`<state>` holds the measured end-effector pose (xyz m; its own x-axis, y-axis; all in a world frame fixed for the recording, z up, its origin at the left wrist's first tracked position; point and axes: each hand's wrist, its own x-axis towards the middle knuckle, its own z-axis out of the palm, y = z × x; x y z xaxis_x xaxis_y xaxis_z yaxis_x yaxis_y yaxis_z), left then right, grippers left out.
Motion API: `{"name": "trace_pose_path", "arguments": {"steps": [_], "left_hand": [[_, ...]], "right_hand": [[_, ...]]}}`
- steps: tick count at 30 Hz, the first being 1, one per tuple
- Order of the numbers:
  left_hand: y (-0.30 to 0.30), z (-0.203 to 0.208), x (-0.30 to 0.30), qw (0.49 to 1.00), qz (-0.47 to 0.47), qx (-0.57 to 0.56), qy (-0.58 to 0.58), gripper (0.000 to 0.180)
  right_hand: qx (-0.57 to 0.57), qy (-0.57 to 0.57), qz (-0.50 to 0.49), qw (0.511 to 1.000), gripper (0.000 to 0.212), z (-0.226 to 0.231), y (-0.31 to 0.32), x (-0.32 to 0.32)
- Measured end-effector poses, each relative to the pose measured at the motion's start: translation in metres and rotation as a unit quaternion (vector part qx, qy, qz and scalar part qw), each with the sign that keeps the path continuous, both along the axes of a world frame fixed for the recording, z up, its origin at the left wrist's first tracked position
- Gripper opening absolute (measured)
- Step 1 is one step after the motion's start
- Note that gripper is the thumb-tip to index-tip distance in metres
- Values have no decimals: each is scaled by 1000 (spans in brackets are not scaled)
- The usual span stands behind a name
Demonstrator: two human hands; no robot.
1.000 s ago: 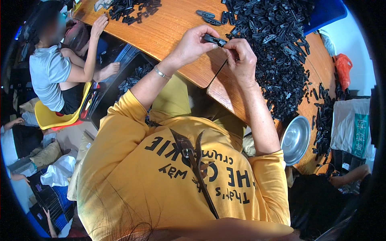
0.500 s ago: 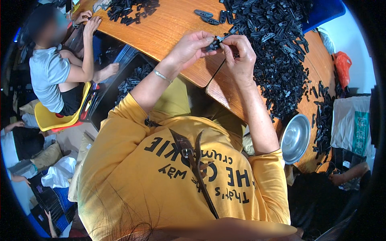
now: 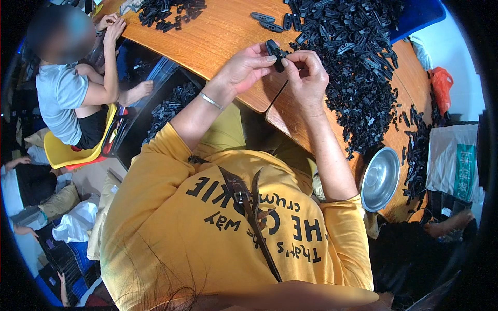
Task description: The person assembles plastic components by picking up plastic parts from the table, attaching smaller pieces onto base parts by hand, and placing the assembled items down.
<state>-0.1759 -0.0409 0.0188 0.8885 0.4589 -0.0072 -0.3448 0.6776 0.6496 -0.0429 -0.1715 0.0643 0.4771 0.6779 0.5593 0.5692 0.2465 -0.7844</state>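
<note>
Between my two hands, above the table edge, is a small black plastic part (image 3: 273, 48), tilted with its long side upward. My left hand (image 3: 250, 66) pinches it between thumb and fingers. The thumb and forefinger of my right hand (image 3: 307, 75) close at its lower right end; whether they grip the same part or a smaller piece against it cannot be made out. Just beyond my hands lie a few separate black oval parts (image 3: 267, 22). A large heap of similar black parts (image 3: 353, 31) spreads to the right, with smaller black pieces (image 3: 363, 103) nearer me.
The wooden table (image 3: 218, 31) runs across the front. A metal bowl (image 3: 381, 179) sits at its right edge, and a blue bin (image 3: 420, 18) stands at the back right. Below the table, left, is a black crate (image 3: 176, 98) of parts. A co-worker (image 3: 62, 98) sits at left.
The black part has turned from lying low between my fingers to standing more upright. My right hand has shifted slightly down, and my left fingers have changed their hold.
</note>
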Motion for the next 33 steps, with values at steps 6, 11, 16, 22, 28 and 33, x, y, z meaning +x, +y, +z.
{"name": "trace_pose_path", "arguments": {"steps": [6, 11, 16, 22, 28, 33], "left_hand": [[-3, 5, -3, 999, 8, 32, 42, 43], [-7, 13, -7, 995, 39, 73, 59, 40], [-19, 25, -9, 970, 102, 200, 95, 39], [-26, 31, -33, 936, 133, 303, 117, 34], [-24, 19, -67, 918, 169, 275, 230, 34], [-1, 24, -132, 906, 170, 243, 303, 34]], "right_hand": [[-33, -17, 0, 999, 12, -2, 2, 0], [-53, -14, 6, 998, 13, 4, -1, -2], [-113, 21, 11, 993, 23, -10, 1, -7], [-241, 45, 9, 969, 38, -19, 7, -24], [-280, 159, 111, 940, 42, -57, 21, -49], [-292, 9, 144, 945, 32, -16, 7, -49]]}}
